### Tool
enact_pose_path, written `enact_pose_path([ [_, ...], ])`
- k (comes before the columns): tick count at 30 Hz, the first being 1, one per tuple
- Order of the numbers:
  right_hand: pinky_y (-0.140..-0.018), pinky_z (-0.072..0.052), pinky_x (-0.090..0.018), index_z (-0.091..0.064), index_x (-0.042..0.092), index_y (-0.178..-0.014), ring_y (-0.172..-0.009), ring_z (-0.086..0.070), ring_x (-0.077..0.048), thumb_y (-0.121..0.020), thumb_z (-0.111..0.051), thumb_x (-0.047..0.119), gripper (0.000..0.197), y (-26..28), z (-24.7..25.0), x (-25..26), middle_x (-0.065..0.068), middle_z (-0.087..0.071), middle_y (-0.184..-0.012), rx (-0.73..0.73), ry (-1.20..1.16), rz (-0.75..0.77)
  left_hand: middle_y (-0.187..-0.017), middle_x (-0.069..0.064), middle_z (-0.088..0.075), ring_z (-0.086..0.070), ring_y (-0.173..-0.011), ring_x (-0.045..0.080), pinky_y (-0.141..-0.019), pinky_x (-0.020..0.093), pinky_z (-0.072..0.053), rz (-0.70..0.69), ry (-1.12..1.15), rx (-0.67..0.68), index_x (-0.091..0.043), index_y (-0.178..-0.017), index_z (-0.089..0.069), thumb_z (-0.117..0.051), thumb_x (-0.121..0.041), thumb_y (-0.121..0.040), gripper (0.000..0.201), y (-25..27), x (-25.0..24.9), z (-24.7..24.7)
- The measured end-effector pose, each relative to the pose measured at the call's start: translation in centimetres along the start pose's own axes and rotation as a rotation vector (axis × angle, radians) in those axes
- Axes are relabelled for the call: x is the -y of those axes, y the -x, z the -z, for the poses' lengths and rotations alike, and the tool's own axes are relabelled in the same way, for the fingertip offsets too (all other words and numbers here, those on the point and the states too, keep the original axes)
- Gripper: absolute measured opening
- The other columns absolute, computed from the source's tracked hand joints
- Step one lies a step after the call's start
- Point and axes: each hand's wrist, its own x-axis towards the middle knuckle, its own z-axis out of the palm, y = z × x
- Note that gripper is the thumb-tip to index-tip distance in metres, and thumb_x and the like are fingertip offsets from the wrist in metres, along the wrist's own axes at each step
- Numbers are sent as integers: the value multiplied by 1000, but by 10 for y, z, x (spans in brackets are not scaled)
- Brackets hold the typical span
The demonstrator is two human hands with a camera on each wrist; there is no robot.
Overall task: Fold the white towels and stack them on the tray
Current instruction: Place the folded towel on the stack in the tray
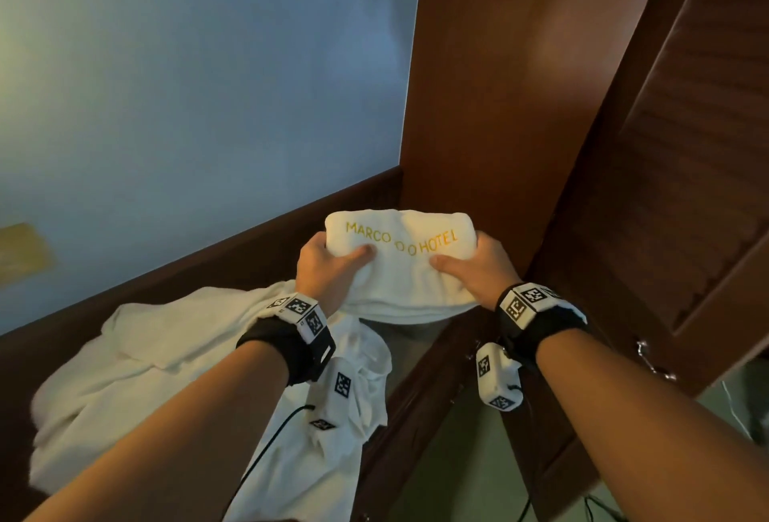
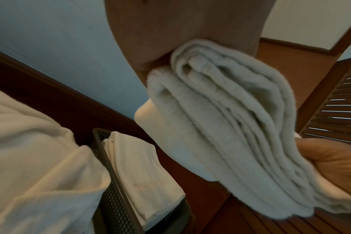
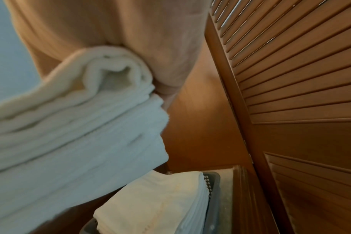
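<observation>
A folded white towel (image 1: 399,272) with yellow "HOTEL" lettering is held up in the air between both hands. My left hand (image 1: 333,268) grips its left end, thumb on top. My right hand (image 1: 470,268) grips the right end the same way. The towel's layered edge (image 2: 220,118) shows in the left wrist view, with the right hand (image 2: 335,159) at its far end. Below it stands a dark mesh tray (image 2: 114,190) holding one folded white towel (image 2: 142,171). The right wrist view shows the tray rim (image 3: 212,185) and that towel (image 3: 156,204) under the held towel (image 3: 80,134).
Loose unfolded white towels (image 1: 166,376) lie heaped on the wooden surface at the left. A louvred wooden door (image 1: 686,147) stands close on the right, a wooden panel (image 1: 478,84) behind the towel, and a pale blue wall (image 1: 208,84) at the back.
</observation>
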Motion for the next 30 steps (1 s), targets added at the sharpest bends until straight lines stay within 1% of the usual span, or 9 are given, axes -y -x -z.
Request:
enact_pose_path([
  [3, -85, -57, -41, -59, 12, -119, -99, -65, -18, -75, -84, 35, 55, -34, -6, 2, -1, -67, -111, -6, 57, -5, -106, -5, -66, -65, -95, 13, -68, 21, -51, 11, -10, 6, -16, -119, -60, -82, -34, -81, 47, -29, 4, -9],
  [5, -86, -57, -42, -58, 12, -119, -100, -65, -19, -75, -83, 35, 55, -56, -10, 4, -2, -67, -113, -2, 78, -2, -105, -4, -64, -62, -89, 9, -63, 19, -47, 32, -8, 17, -13, -123, -58, -75, -30, -88, 43, -47, 5, -15],
  [9, -80, -53, -35, -56, 14, -122, -103, -61, -19, -79, -81, 33, 54, -101, -16, 9, -2, -64, -114, 24, 112, 8, -97, -5, -59, -58, -80, 8, -58, 20, -42, 110, 50, 78, -12, -123, -53, -61, -19, -94, 32, -83, 2, -26],
  [13, -83, -55, -40, -57, 15, -117, -101, -63, -20, -78, -82, 32, 50, -155, -20, 1, -2, -65, -112, 35, 110, 39, -110, 2, -64, -63, -89, 15, -66, 27, -50, 166, 27, 133, -15, -124, -52, -63, -18, -90, 36, -119, 1, -38],
  [15, -85, -56, -44, -58, 15, -115, -99, -64, -20, -77, -82, 32, 48, -187, -23, -7, -1, -66, -110, 57, 111, 57, -113, 1, -65, -65, -93, 17, -73, 31, -53, 168, -1, 106, -17, -125, -53, -67, -18, -88, 40, -138, 7, -49],
  [17, -85, -57, -45, -59, 15, -115, -97, -65, -20, -76, -83, 32, 49, -213, -29, -14, -2, -67, -109, 78, 93, 79, -110, 0, -66, -65, -92, 16, -72, 29, -53, 154, -21, 62, -16, -123, -54, -68, -16, -88, 38, -152, 13, -59],
  [22, -77, -51, -34, -58, 13, -115, -96, -63, -21, -77, -83, 30, 48, -293, -45, -33, -3, -65, -109, 206, 93, 159, -93, -8, -60, -58, -80, 5, -62, 21, -44, 106, -57, -99, -14, -111, -53, -66, -7, -89, 26, -192, 34, -93],
  [26, -74, -47, -31, -55, 9, -119, -93, -59, -17, -79, -82, 24, 50, -343, -65, -45, -1, -62, -108, 295, 34, 212, -99, -7, -64, -62, -89, 10, -78, 30, -51, 127, 5, -207, -27, -103, -55, -66, -2, -88, 31, -216, 59, -112],
  [30, -83, -53, -39, -55, 15, -119, -97, -64, -20, -79, -81, 27, 49, -388, -89, -74, -3, -66, -110, 377, 12, 217, -108, -4, -66, -65, -97, 14, -85, 35, -54, 180, 59, -259, -31, -108, -55, -66, 0, -89, 38, -233, 92, -131],
])
